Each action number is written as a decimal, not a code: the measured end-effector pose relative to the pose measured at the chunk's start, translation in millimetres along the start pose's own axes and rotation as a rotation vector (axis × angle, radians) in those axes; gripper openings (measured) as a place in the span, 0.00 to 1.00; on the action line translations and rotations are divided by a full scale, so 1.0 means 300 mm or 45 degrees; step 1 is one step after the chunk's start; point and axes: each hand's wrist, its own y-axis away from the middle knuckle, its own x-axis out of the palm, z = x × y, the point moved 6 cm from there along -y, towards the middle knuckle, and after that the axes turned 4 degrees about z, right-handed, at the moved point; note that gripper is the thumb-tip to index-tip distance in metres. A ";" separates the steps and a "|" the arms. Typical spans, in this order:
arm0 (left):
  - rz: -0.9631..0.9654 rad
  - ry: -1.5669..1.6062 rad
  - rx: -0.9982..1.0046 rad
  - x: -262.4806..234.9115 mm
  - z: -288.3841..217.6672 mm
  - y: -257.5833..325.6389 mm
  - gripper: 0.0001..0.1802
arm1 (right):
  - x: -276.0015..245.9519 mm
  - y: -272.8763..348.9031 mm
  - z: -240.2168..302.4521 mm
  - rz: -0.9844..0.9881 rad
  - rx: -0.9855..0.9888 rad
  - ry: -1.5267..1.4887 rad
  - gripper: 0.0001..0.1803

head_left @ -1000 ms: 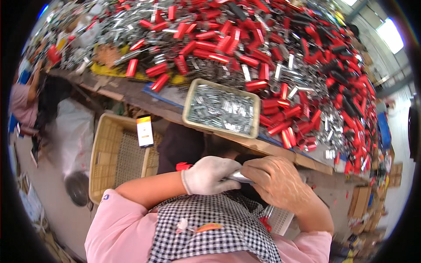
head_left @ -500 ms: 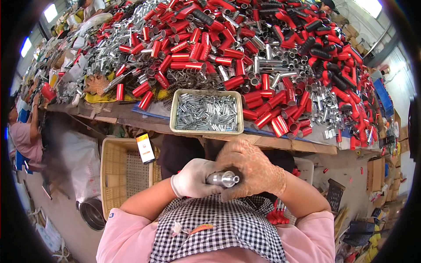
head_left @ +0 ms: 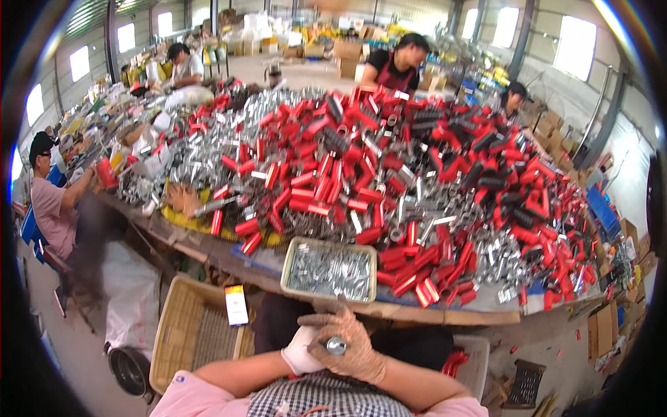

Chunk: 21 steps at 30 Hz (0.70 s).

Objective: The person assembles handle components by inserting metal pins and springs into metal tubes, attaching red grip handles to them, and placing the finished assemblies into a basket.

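Note:
A small silvery metal cylinder [head_left: 336, 345] is clasped between my hands just in front of my apron, its round end facing up. My left hand [head_left: 303, 352], in a white glove with greyed fingers, closes on it from the left. Around its other side curls my right hand [head_left: 359, 349], in an orange-patterned glove. The overlapping fingers hide most of the cylinder's body. Just beyond my hands, a cream tray [head_left: 285, 279] at the table edge holds many small metal pins [head_left: 326, 267].
Red tubes [head_left: 323, 184], silvery tubes and red-and-black handles [head_left: 517, 198] are heaped across the table. A yellow crate [head_left: 165, 340] with a phone [head_left: 236, 306] stands at my left, a white bin [head_left: 479, 354] at my right. Several people work around the table.
The view has tipped up, showing more of the hall and people, with my hands lower in the picture. The cylinder's stepped tip showed before; now a plainer round end does.

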 end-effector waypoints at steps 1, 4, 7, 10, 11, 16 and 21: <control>0.003 -0.136 -0.135 0.033 0.039 0.018 0.28 | 0.001 0.008 -0.007 -0.012 0.056 0.043 0.04; -0.400 0.384 -0.077 0.034 0.054 0.008 0.20 | 0.015 0.022 -0.020 -0.090 0.222 -0.037 0.05; -0.058 0.164 -0.001 -0.102 -0.151 -0.027 0.19 | -0.011 0.033 0.014 0.015 0.163 -0.017 0.21; -0.100 0.591 0.117 -0.235 -0.207 -0.026 0.02 | -0.035 0.123 -0.004 0.181 0.435 -0.138 0.48; -0.219 1.058 0.378 -0.299 -0.302 -0.053 0.07 | -0.022 0.218 -0.099 0.052 0.625 -0.270 0.49; -0.340 1.382 0.561 -0.289 -0.315 -0.088 0.13 | 0.148 0.556 -0.303 -0.056 1.161 -2.388 0.44; -0.125 0.661 -0.508 -0.164 -0.023 0.041 0.22 | -0.036 0.620 -0.262 -0.224 1.281 -1.912 0.27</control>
